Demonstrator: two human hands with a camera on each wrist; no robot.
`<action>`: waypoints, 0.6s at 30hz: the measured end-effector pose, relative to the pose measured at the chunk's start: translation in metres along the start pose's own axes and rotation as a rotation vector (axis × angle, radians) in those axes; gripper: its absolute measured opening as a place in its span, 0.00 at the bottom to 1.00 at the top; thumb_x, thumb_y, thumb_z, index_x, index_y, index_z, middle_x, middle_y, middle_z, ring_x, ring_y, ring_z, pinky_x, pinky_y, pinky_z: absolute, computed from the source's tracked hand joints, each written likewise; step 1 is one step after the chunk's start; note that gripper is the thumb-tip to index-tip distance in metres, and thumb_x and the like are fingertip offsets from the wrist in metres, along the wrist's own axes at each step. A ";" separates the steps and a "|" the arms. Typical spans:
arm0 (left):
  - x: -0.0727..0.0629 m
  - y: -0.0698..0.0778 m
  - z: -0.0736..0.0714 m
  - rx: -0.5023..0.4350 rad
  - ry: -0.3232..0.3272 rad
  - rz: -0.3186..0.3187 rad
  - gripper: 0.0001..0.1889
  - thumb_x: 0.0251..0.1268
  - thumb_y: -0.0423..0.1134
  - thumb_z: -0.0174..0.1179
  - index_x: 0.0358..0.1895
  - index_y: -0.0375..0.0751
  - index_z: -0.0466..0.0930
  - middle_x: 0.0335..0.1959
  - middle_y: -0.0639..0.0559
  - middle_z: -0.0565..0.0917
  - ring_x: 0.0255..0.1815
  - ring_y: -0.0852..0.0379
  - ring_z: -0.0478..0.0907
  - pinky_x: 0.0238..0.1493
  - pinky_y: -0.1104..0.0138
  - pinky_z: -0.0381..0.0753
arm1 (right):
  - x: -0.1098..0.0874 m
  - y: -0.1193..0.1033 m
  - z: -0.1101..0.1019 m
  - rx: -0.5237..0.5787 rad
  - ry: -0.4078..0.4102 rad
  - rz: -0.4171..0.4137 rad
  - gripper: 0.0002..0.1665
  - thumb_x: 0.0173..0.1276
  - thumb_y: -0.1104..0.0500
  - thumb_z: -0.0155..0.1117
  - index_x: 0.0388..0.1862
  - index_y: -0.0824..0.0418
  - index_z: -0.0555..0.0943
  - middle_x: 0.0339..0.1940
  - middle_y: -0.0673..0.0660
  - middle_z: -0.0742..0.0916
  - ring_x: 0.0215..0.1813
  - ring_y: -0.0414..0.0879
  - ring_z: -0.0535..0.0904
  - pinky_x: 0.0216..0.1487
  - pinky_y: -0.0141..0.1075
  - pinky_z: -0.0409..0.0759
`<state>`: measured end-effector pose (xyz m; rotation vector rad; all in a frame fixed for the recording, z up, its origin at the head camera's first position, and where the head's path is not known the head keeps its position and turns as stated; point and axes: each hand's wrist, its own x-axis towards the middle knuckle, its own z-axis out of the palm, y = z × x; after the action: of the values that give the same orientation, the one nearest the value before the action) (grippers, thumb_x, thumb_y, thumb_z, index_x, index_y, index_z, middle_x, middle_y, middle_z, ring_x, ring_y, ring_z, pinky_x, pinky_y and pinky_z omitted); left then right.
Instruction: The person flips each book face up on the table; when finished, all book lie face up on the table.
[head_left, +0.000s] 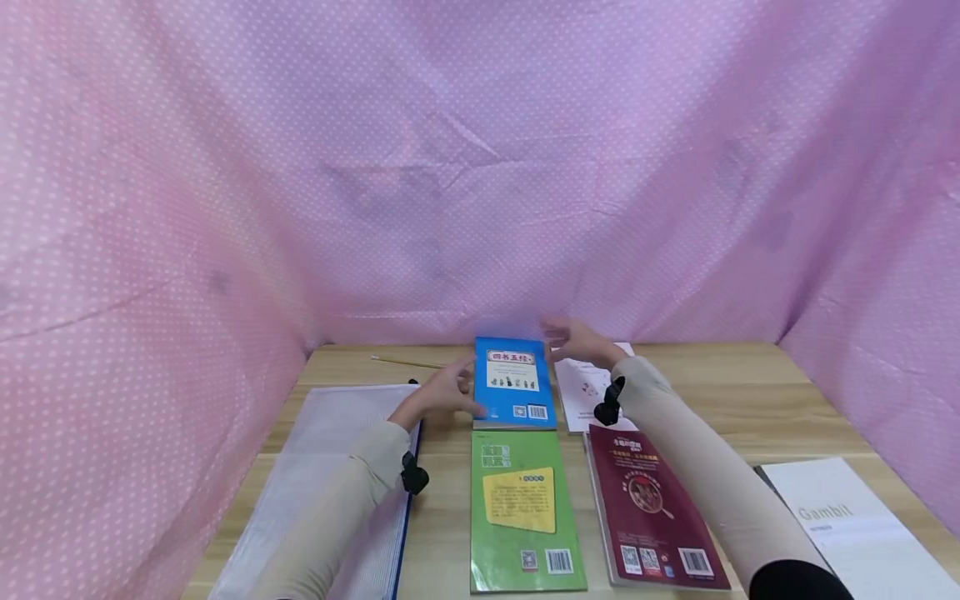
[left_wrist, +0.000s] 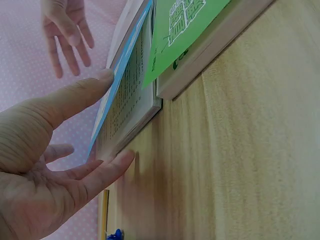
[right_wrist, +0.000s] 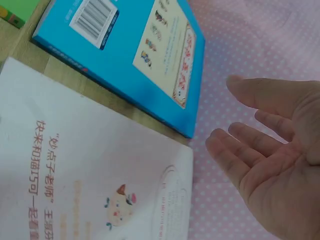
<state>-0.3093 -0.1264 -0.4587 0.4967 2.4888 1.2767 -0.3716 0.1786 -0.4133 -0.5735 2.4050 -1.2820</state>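
A blue book (head_left: pixel 495 402) with a pale picture panel lies at the back middle of the table. My left hand (head_left: pixel 447 390) is at its left edge, fingers spread; in the left wrist view the thumb reaches the blue cover, and the other fingers lie low beside the pages. Whether those fingers touch the book I cannot tell. My right hand (right_wrist: pixel 280 150) hovers off the book's far right corner, fingers apart and holding nothing. A green book (head_left: pixel 525 575) lies directly in front of the blue one, nearly touching it.
A white book (head_left: pixel 581 400) is partly under my right forearm, with a maroon book (head_left: pixel 645 533) in front. A white Gambit notebook (head_left: pixel 847 508) lies far right. On the left are a translucent folder (head_left: pixel 330 450) and a pencil (head_left: pixel 405 362). Pink dotted cloth (head_left: pixel 480 208) hangs behind.
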 end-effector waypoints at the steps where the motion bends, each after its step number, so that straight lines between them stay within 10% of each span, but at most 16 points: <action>1: 0.000 -0.001 0.001 -0.005 -0.007 -0.005 0.60 0.48 0.37 0.81 0.83 0.44 0.49 0.75 0.31 0.67 0.72 0.35 0.71 0.71 0.45 0.73 | 0.002 0.004 0.001 0.008 0.001 0.006 0.49 0.67 0.72 0.64 0.82 0.67 0.53 0.79 0.73 0.64 0.77 0.71 0.63 0.75 0.60 0.67; 18: 0.004 -0.003 0.009 -0.127 -0.054 -0.068 0.63 0.42 0.25 0.80 0.83 0.38 0.47 0.69 0.35 0.73 0.64 0.45 0.78 0.70 0.54 0.76 | 0.032 0.032 0.009 0.053 0.048 0.110 0.42 0.68 0.74 0.62 0.79 0.72 0.59 0.77 0.73 0.67 0.76 0.68 0.67 0.77 0.56 0.67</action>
<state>-0.3098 -0.1203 -0.4666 0.4072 2.3424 1.3655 -0.4002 0.1721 -0.4488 -0.3942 2.3975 -1.3222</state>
